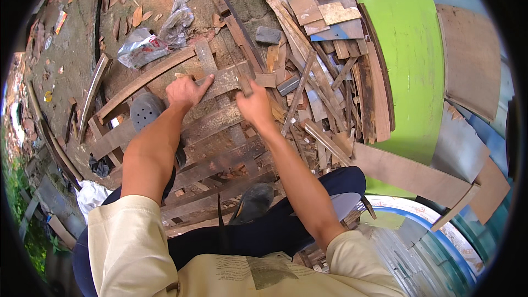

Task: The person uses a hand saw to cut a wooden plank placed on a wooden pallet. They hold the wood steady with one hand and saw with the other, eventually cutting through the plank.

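My left hand (pixel 190 90) is closed over the left part of a short wooden plank (pixel 224 81), its thumb stretched along the wood. At the plank's right end, my right hand (pixel 254 105) is wrapped round a brown wooden handle (pixel 245 84); what tool it belongs to is hard to make out. The plank lies across a slatted wooden pallet (pixel 212 162) between my legs. My left foot wears a grey clog (pixel 146 111) beside my left forearm. Another dark shoe (pixel 253 203) rests on the slats nearer to me.
Scrap wood (pixel 330 66) is heaped to the right, beside a bright green panel (pixel 404 60) and a brown board (pixel 470 60). A grey block (pixel 268 35) sits beyond my right hand. Clear plastic bags (pixel 142 49) and dry leaves litter the dirt at far left. Metal sheets (pixel 407 253) lie near right.
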Tool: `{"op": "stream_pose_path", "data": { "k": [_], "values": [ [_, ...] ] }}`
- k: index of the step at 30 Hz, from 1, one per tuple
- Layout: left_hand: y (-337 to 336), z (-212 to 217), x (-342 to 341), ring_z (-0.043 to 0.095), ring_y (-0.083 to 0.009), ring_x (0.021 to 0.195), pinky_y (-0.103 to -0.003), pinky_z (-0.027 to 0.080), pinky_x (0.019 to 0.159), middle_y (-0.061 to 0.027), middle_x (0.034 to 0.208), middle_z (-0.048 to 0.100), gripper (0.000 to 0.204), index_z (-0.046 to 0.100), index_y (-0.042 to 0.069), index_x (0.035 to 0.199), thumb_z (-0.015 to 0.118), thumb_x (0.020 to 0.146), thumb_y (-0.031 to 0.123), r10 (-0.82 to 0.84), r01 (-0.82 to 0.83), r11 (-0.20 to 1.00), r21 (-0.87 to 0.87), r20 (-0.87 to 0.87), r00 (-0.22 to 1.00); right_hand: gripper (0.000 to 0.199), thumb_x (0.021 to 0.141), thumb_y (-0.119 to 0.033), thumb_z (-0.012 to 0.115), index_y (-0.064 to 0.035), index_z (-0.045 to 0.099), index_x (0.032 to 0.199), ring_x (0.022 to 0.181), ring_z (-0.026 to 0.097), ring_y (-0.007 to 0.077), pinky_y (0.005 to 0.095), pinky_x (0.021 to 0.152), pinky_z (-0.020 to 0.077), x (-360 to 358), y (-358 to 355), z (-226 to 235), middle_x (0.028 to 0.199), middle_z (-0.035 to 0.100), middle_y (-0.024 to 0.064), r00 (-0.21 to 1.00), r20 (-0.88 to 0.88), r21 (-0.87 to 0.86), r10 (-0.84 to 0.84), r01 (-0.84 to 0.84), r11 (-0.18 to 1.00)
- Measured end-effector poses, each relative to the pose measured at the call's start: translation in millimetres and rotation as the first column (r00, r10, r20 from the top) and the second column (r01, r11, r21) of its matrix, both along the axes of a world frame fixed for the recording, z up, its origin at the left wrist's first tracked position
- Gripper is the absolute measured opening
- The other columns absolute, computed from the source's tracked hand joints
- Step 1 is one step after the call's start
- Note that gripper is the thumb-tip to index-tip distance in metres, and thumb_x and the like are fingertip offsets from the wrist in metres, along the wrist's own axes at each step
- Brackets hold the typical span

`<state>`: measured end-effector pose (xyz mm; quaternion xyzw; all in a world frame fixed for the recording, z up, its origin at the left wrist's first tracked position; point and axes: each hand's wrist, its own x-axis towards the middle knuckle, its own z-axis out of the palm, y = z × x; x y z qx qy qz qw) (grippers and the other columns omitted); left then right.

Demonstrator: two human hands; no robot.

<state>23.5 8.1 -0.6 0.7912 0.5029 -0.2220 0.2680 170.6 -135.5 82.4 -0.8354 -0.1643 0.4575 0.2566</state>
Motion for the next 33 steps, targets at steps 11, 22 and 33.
{"op": "stream_pose_path", "data": {
  "k": [11, 22, 33],
  "values": [
    [4, 2, -7, 0.074, -0.0377, 0.094, -0.047, 0.056, 0.083, -0.0234, 0.093, 0.075, 0.088, 0.079, 0.005, 0.105, 0.044, 0.087, 0.084, 0.015, -0.021, 0.998, -0.060, -0.109, 0.994, 0.073, 0.082, 0.000, 0.061, -0.0033, 0.046, 0.153, 0.109, 0.072, 0.0361, 0.0353, 0.092, 0.0556, -62, -156, 209, 0.122, 0.071, 0.0244, 0.997, -0.019, 0.021, 0.075, -0.074, 0.997],
    [5, -10, -18, 0.074, -0.0396, 0.087, -0.049, 0.056, 0.080, -0.0248, 0.087, 0.075, 0.087, 0.078, 0.004, 0.102, 0.046, 0.087, 0.083, 0.049, -0.048, 0.999, 0.012, -0.069, 0.996, 0.066, 0.086, -0.006, 0.060, -0.0041, 0.050, 0.151, 0.098, 0.073, 0.0373, 0.0386, 0.090, 0.0550, -32, -97, 95, 0.118, 0.071, 0.0246, 0.991, 0.064, 0.139, 0.120, -0.128, 0.982],
    [3, 2, 10, 0.075, -0.0370, 0.086, -0.046, 0.057, 0.077, -0.0246, 0.085, 0.074, 0.094, 0.079, -0.002, 0.091, 0.042, 0.089, 0.084, -0.015, 0.015, 1.000, 0.018, 0.014, 1.000, 0.062, 0.088, -0.017, 0.065, -0.0016, 0.053, 0.147, 0.066, 0.059, 0.0267, 0.0396, 0.070, 0.0510, 10, 4, -33, 0.072, 0.065, 0.0163, 0.991, 0.130, 0.118, 0.026, -0.042, 0.992]
  ]
}}
